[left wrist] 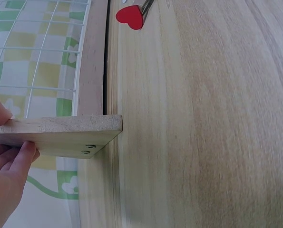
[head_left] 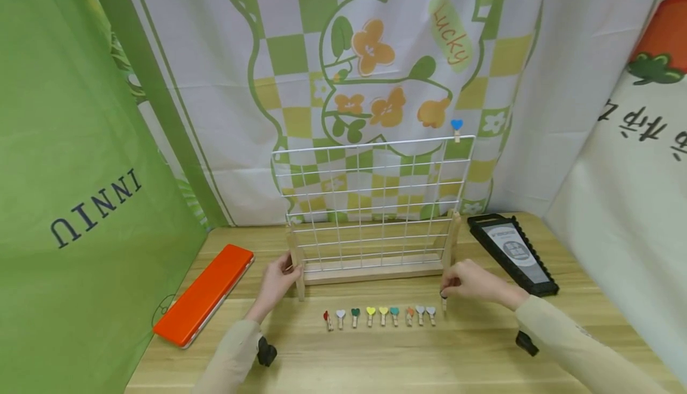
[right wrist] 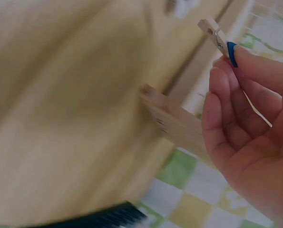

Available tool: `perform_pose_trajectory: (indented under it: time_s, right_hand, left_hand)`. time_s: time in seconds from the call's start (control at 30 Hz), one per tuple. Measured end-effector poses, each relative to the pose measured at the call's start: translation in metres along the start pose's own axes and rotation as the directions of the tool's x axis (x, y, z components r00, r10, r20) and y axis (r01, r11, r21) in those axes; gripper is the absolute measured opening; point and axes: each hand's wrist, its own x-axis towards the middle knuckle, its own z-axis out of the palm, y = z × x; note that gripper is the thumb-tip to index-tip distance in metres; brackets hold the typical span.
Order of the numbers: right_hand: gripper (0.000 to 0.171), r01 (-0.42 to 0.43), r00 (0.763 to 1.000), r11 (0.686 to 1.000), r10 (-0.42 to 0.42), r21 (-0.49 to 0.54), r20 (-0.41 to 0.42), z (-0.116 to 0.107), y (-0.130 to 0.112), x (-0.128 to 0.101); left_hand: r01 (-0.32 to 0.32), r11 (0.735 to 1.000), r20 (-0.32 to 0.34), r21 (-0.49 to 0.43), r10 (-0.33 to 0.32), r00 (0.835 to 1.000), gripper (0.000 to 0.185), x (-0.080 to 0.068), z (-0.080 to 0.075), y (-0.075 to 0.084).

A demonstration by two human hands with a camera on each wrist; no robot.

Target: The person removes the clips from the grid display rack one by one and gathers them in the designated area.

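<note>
A white wire grid (head_left: 370, 203) stands upright in a wooden base (head_left: 370, 270). My left hand (head_left: 280, 275) holds the base's left side piece (left wrist: 60, 126), thumb on one face and fingers on the other. Between thumb and fingertips, my right hand (head_left: 469, 284) pinches a small wooden clothespin (right wrist: 216, 37) by its blue heart, in front of the stand's right end. Another clothespin with a blue heart (head_left: 457, 124) is clipped on the grid's top wire near the right corner. Several heart clothespins (head_left: 383, 312) in red, white, green, yellow, teal and orange lie in a row before the base.
On the left of the table lies an orange case (head_left: 209, 292). A black holder with a notched edge and a pale label (head_left: 515, 254) lies at the right, beyond my right hand. Patterned cloth (head_left: 300, 24) hangs behind the grid, and more cloth flanks the table.
</note>
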Motion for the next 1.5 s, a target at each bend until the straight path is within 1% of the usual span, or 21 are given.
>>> perform_pose_trajectory:
  time_s: [0.1,0.17,0.37,0.53,0.7,0.83,0.93,1.1,1.2,1.3,1.37,1.4,1.47,1.5]
  right_hand:
    - [0.007,0.001,1.0,1.0,-0.002,0.023,0.015,0.013,0.007,-0.002]
    - [0.006,-0.019,0.999,0.999,0.018,0.05,0.033,0.02,0.011,-0.003]
    - [0.007,-0.043,0.997,0.998,0.039,0.053,0.068,0.029,0.019,-0.004]
    - [0.008,-0.036,0.995,0.997,0.029,0.068,0.092,0.032,0.021,-0.003]
    - [0.007,-0.024,0.995,0.996,0.016,0.087,0.098,0.033,0.02,-0.002]
    - [0.005,-0.036,0.995,0.994,0.025,0.102,0.1,0.033,0.02,-0.002]
    - [0.005,-0.064,0.993,0.991,0.052,0.121,0.102,0.032,0.017,-0.003]
    - [0.005,-0.079,0.994,0.991,0.069,0.113,0.086,0.027,0.014,-0.004]
    - [0.009,-0.064,0.997,0.994,0.06,0.087,0.055,0.017,0.012,-0.004]
    - [0.008,-0.033,0.999,0.999,0.033,0.04,-0.004,-0.006,0.004,-0.003]
    - [0.008,-0.006,0.998,1.0,0.006,-0.009,-0.061,-0.03,-0.007,-0.001]
    - [0.007,-0.008,0.995,0.999,0.005,-0.031,-0.096,-0.044,-0.014,0.0]
    - [0.008,0.024,0.979,0.994,-0.044,-0.106,-0.197,-0.072,-0.027,0.003]
    - [0.009,0.035,0.966,0.989,-0.07,-0.141,-0.25,-0.087,-0.035,0.005]
  left_hand:
    - [-0.002,1.0,0.0,0.003,0.002,1.0,0.053,0.0,0.0,0.001]
    - [-0.002,1.0,0.0,0.0,0.002,1.0,0.053,0.0,0.0,0.001]
    - [-0.004,1.0,0.002,-0.008,0.004,1.0,0.053,0.001,0.0,0.001]
    - [-0.001,1.0,-0.003,-0.001,0.001,1.0,0.052,0.001,0.0,0.0]
    - [-0.003,1.0,-0.002,0.001,0.003,1.0,0.052,0.002,0.0,0.0]
    - [-0.003,1.0,0.0,-0.005,0.003,1.0,0.052,0.002,0.0,0.0]
    - [-0.004,1.0,0.001,-0.01,0.004,1.0,0.052,0.002,0.0,0.0]
    - [-0.002,1.0,0.001,-0.015,0.002,1.0,0.052,0.002,0.001,0.0]
    - [-0.001,1.0,-0.001,-0.003,0.001,1.0,0.052,0.002,0.001,0.0]
    - [-0.002,1.0,0.0,0.008,0.002,1.0,0.053,0.001,0.0,-0.001]
    - [-0.001,1.0,0.002,0.006,0.001,1.0,0.053,0.001,0.0,-0.001]
    - [0.001,1.0,0.003,0.002,-0.001,1.0,0.054,0.001,0.0,-0.001]
    - [0.001,1.0,0.007,0.001,-0.001,1.0,0.055,0.001,0.0,-0.001]
    - [0.003,1.0,0.01,-0.002,-0.003,1.0,0.055,0.001,0.0,-0.001]
